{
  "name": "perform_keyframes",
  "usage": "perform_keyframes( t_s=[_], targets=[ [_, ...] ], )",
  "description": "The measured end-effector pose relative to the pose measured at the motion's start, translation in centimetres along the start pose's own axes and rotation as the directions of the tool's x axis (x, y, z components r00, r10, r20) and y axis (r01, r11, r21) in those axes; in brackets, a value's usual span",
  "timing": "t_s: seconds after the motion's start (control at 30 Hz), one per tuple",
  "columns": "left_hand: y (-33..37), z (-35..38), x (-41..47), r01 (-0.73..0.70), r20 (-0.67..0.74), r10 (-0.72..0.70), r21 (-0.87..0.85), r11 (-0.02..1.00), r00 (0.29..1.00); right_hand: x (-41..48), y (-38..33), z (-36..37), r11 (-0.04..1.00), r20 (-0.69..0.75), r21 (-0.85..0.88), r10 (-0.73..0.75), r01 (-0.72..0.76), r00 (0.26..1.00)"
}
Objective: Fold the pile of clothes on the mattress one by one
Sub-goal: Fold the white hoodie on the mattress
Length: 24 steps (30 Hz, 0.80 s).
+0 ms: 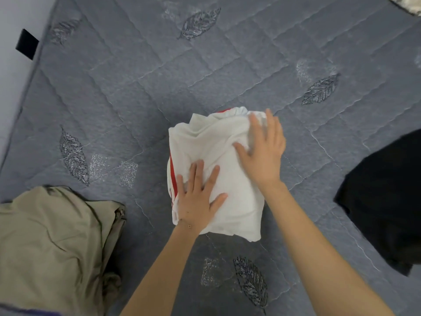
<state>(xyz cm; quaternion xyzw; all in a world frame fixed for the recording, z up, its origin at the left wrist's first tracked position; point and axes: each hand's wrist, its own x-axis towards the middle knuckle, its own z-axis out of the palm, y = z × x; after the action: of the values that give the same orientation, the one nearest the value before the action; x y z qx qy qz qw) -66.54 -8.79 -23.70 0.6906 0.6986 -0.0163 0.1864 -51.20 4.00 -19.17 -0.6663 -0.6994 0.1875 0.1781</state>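
Two hands: your left hand [198, 197] and right hand [262, 151] press flat, fingers spread wide.
Garment: the white garment [209, 142], red-striped and folded, lies mid-frame on the mattress [136, 87] under your palms.

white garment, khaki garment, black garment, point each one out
white garment [241, 206], head view, bare cloth in its lower middle
khaki garment [52, 247], head view, middle of its top layer
black garment [387, 197], head view, middle of the visible part
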Motion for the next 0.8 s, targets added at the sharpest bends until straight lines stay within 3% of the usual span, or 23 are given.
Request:
perform_keyframes(
  t_s=[0.07,0.1,0.17,0.27,0.37,0.53,0.67,0.8],
  targets=[
    [-0.4,-0.5,-0.1,0.014,-0.047,-0.013,0.014,1.000,0.999,1.1,0.4,-0.5,0.936,0.085,0.186,0.286,-0.297,0.954],
    [-0.7,-0.5,-0.2,0.030,-0.076,-0.029,0.019,0.999,0.997,1.5,0.6,-0.5,0.831,0.208,0.322,0.406,-0.454,0.890],
    [-1.4,-0.4,-0.3,0.068,-0.082,-0.066,0.018,0.998,0.994,1.7,0.9,-0.4,0.596,0.405,0.499,0.481,-0.629,0.777],
    [-1.8,-0.3,-0.2,0.111,-0.059,-0.109,0.026,0.994,0.992,1.4,1.1,-0.2,0.536,0.395,0.576,0.479,-0.617,0.784],
    [-1.6,-0.8,-0.5,0.170,-0.083,-0.167,0.024,0.985,0.982,0.9,1.5,-1.1,0.449,0.378,0.616,0.552,-0.647,0.743],
    [-1.2,-1.9,-1.0,0.229,-0.073,-0.229,-0.013,0.973,0.971,-1.2,1.6,-4.0,0.365,0.378,0.713,0.520,-0.599,0.766],
    [0.1,-3.5,-0.6,0.100,-0.006,-0.100,-0.054,0.994,0.995,-3.7,1.6,-6.9,0.300,0.376,0.763,0.514,-0.572,0.771],
    [1.9,-4.8,-0.3,-0.033,0.108,0.035,-0.021,0.999,0.994,-8.7,3.2,-8.9,0.196,0.325,0.797,0.658,-0.571,0.680]
  ],
)
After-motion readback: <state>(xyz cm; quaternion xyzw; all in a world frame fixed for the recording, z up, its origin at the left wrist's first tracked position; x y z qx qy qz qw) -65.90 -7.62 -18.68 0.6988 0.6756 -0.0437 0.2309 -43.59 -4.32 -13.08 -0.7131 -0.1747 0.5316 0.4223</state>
